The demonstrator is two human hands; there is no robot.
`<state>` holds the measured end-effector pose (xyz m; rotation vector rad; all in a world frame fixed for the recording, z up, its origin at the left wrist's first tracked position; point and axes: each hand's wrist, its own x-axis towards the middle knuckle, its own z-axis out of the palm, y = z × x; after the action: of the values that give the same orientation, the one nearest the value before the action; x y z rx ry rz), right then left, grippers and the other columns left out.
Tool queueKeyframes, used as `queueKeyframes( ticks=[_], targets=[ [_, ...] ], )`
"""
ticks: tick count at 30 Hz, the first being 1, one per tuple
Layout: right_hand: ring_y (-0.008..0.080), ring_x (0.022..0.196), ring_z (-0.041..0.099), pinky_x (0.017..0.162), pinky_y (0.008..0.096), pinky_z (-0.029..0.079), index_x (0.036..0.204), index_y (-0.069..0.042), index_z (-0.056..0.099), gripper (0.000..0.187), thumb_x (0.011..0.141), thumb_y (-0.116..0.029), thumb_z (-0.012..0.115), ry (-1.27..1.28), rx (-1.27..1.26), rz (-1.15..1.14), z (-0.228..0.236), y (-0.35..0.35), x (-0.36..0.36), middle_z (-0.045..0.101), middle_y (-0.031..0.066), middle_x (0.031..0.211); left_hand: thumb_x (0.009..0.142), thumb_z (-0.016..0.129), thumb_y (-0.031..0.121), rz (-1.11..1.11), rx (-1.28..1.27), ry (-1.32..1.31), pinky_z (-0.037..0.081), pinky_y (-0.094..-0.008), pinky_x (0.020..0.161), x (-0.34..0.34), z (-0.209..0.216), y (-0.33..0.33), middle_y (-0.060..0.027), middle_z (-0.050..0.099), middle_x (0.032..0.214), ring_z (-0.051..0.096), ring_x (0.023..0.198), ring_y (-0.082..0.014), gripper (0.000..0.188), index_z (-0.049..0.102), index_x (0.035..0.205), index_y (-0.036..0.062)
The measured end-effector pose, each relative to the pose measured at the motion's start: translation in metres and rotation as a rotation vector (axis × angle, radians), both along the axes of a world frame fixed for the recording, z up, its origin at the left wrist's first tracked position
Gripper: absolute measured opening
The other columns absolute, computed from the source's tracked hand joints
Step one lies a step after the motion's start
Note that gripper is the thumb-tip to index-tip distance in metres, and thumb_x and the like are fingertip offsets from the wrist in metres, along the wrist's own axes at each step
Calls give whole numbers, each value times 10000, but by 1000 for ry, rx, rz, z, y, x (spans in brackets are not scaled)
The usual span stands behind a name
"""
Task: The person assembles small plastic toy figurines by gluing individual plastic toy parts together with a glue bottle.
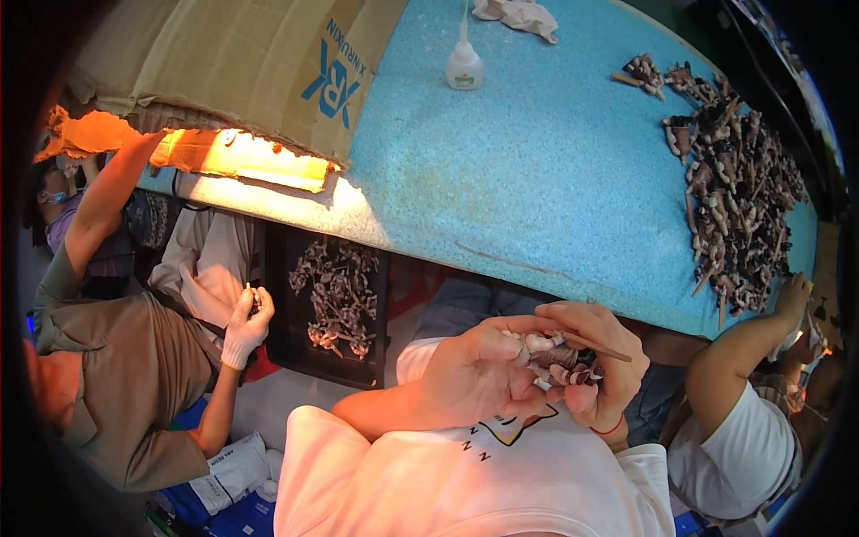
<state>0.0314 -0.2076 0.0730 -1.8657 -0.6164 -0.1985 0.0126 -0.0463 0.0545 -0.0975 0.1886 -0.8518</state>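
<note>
In front of my chest, both hands come together around a small brown and pale figure (560,356). My left hand (474,358) is turned palm up, with its thumb and fingers closed at the figure's left side. My right hand (617,369) curls round the other side, its fingers bent over the figure. A thin brown stick (595,346) juts out from the figure toward my right fingers. Small white wraps show at some fingertips. The figure's finer shape is partly covered by my fingers.
A blue tabletop (429,179) lies ahead, bearing a white squeeze bottle (463,64), a pale cloth (519,16) and a heap of similar figures (738,192). A cardboard box (233,63) shades a bright light. Left stands a black tray (282,336) of figures. Co-workers (116,376) sit on both sides.
</note>
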Motion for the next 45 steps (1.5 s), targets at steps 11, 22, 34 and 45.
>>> queueKeyframes(
  ticks=[11, 22, 34, 45],
  targets=[
    [301, 725, 615, 595, 314, 501, 976, 87, 547, 575, 749, -439, 590, 10, -2, -6, 0, 0, -1, 597, 177, 855, 779, 450, 221, -37, 29, 106, 351, -269, 500, -2, 5, -1, -142, 542, 1041, 528, 752, -206, 445, 452, 1165, -1],
    [293, 737, 617, 601, 314, 500, 999, 86, 544, 559, 729, -398, 616, 58, -43, -2, 2, 0, 0, 602, 173, 848, 793, 425, 265, -25, 44, 178, 350, -257, 497, -2, 6, -1, -141, 560, 1003, 528, 735, -198, 457, 456, 1165, 0],
    [379, 987, 555, 795, 422, 471, 1226, 44, 424, 683, 803, -483, 525, 255, 290, 126, -9, 4, 0, 460, 286, 1175, 779, 516, 128, 55, 622, -328, 482, -361, 747, -2, 15, 4, -243, 477, 1144, 537, 993, -301, 408, 480, 1119, -95],
    [376, 1020, 534, 826, 428, 461, 1358, 3, 188, 907, 730, -531, 566, 266, 486, 124, -27, 8, -7, 431, 287, 1214, 736, 427, 25, 433, 802, -797, 355, -359, 933, 2, 12, 2, -263, 408, 1220, 428, 1143, -299, 425, 455, 1130, -131]
  ],
)
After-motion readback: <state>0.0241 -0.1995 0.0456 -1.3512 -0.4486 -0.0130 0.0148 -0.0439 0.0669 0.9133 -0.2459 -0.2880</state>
